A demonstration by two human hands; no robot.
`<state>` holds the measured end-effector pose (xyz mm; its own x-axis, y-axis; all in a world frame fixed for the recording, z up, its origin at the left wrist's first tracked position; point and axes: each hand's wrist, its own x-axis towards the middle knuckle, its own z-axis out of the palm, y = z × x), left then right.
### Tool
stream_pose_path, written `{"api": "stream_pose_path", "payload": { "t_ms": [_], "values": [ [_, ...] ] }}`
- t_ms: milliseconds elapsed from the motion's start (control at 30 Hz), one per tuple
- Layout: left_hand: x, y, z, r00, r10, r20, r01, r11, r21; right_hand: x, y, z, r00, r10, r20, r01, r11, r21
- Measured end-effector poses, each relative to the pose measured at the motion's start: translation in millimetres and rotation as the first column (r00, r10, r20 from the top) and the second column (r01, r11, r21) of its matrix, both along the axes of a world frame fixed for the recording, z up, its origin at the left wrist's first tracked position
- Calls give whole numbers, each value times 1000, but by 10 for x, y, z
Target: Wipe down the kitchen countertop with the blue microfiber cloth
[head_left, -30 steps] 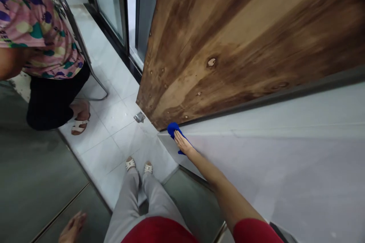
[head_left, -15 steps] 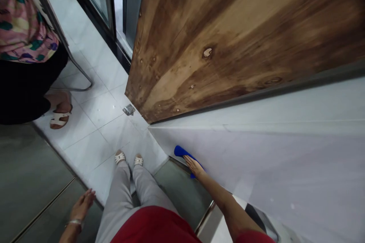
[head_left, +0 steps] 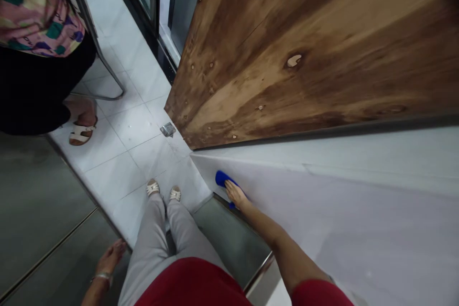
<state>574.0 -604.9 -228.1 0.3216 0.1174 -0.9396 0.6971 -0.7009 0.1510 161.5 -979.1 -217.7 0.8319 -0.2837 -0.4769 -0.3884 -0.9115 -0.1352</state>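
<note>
1. While the right hand [head_left: 236,197] lies on a soft, folded blue cloth [head_left: 222,178], its grip is unclenched: the fingers stay extended and press the cloth against a smooth pale grey panel [head_left: 322,210].
2. Fingers and cloth point up and left, toward the corner where the panel meets a brown-stained wooden board [head_left: 287,57]. The cloth's long axis runs from upper left to lower right, and its tip shows past the fingertips.
3. The cloth sits just beside the panel's left edge, with wide open panel to its right.
4. The left hand [head_left: 111,258], wearing a silver bangle [head_left: 103,276], hangs loosely open over a dark grey floor [head_left: 43,210], holding nothing.
5. White sandals [head_left: 152,187] and grey trousers [head_left: 150,244] stand on white floor tiles [head_left: 122,153], near a small metal latch [head_left: 167,129].
6. A co-worker in a floral top [head_left: 36,14] stands at upper left, well apart.
</note>
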Motion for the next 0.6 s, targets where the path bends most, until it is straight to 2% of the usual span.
{"api": "stream_pose_path", "payload": {
  "t_ms": [133, 267, 367, 433, 600],
  "values": [
    [123, -40, 74, 996, 85, -5, -85, 996, -20, 671, -445, -451, 997, -68, -27, 68, 998, -7],
    [239, -13, 78, 989, 146, 19, -145, 989, -32, 995, -640, -737, 994, -107, -26, 108, 994, 10],
    [218, 181, 87, 982, 184, 37, -182, 982, -56, 1024, -646, -929, 992, -126, -4, 126, 991, 43],
    [175, 365, 120, 986, 153, 65, -150, 988, -39, 986, -615, -1076, 990, -138, 20, 136, 988, 80],
    [236, 719, 270, 987, 6, 158, -31, 988, 152, 790, -437, -1452, 977, -208, 56, 194, 963, 189]
  ]
}}
